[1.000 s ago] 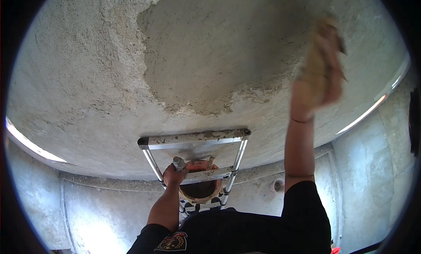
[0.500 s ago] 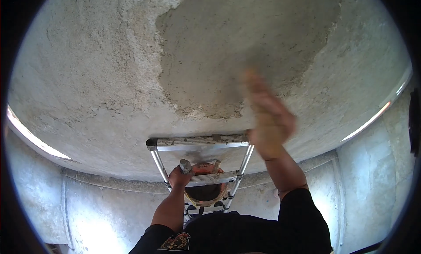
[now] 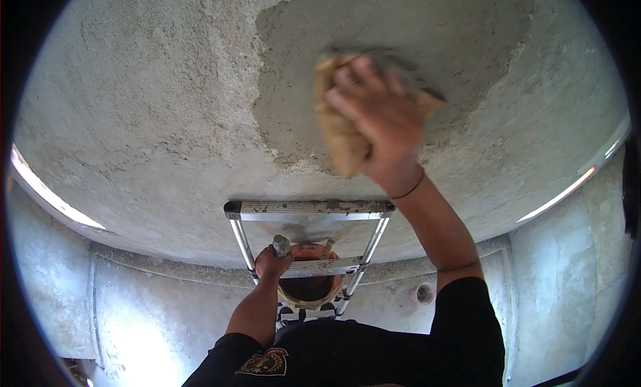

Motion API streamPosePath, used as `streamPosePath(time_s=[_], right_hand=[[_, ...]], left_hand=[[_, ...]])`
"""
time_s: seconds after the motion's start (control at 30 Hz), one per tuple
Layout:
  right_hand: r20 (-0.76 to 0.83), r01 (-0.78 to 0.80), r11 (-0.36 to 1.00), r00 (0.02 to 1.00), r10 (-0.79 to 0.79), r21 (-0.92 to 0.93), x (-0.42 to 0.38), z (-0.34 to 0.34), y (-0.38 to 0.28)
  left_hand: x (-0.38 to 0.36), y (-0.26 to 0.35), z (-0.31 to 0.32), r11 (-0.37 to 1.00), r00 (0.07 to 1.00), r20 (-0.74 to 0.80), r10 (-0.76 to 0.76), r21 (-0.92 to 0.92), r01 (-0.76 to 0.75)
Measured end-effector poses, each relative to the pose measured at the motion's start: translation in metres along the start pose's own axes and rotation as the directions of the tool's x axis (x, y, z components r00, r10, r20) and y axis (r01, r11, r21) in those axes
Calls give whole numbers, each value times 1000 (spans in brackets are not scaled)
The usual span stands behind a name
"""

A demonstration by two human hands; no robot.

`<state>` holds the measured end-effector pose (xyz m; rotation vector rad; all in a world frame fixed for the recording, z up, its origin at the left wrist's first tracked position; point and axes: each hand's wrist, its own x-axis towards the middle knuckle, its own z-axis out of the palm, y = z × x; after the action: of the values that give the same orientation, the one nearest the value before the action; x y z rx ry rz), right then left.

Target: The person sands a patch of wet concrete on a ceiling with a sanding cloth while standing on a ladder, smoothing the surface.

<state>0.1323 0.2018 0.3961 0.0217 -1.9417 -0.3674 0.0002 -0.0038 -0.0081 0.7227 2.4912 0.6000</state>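
My right hand (image 3: 380,113) presses a tan, foam-like sponge (image 3: 337,136) against the wall, fingers bent over it and slightly blurred. Under and around it lies a darker patch of damp plaster (image 3: 294,60) with a ragged edge. Lower down, my left hand (image 3: 270,261) is closed at the left side of the ladder (image 3: 307,215), beside a rung. From its grip sticks up a grey, blunt-ended handle (image 3: 282,244); the rest of that tool is hidden.
An orange-rimmed bucket (image 3: 308,249) with dark contents and a stick-like handle (image 3: 329,248) in it sits behind the ladder's rung. Rough, lighter plaster (image 3: 160,93) spreads to the left. A small round container (image 3: 422,293) stands on the floor at the right.
My right hand has swung up and left across the damp plaster, turning so that the sponge now shows. My left hand stays by the ladder; the view has shifted slightly.
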Motion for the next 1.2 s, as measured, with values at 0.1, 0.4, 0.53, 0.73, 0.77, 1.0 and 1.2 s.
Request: streamPosePath(time_s=[0.1,0.4,0.53,0.73,0.77,1.0,1.2], right_hand=[[269,56,985,958,-100,166,-24,9,-24],[-409,-69,971,898,161,230,-20,-78,24],[-498,-142,988,862,96,-55,22,-83,45],[-52,-51,995,998,46,-90,18,-11,5],[-53,-52,995,997,48,-87,15,-3,-4],[125,54,990,990,-70,127,-2,-26,-11],[-374,-60,984,927,-7,-166,43,-75,42]], left_hand=[[-5,6,-8,1000,1000,16,6,8,-6],[-5,2,-5,1000,1000,21,-7,-15,7],[-4,3,-4,1000,1000,1,-2,-14,2],[0,-2,0,1000,1000,-1,13,2,-13],[-1,-2,-1,1000,1000,-1,10,4,-10],[-2,-1,-1,1000,1000,-14,-10,-3,10],[-4,5,-7,999,1000,23,-2,-32,3]])
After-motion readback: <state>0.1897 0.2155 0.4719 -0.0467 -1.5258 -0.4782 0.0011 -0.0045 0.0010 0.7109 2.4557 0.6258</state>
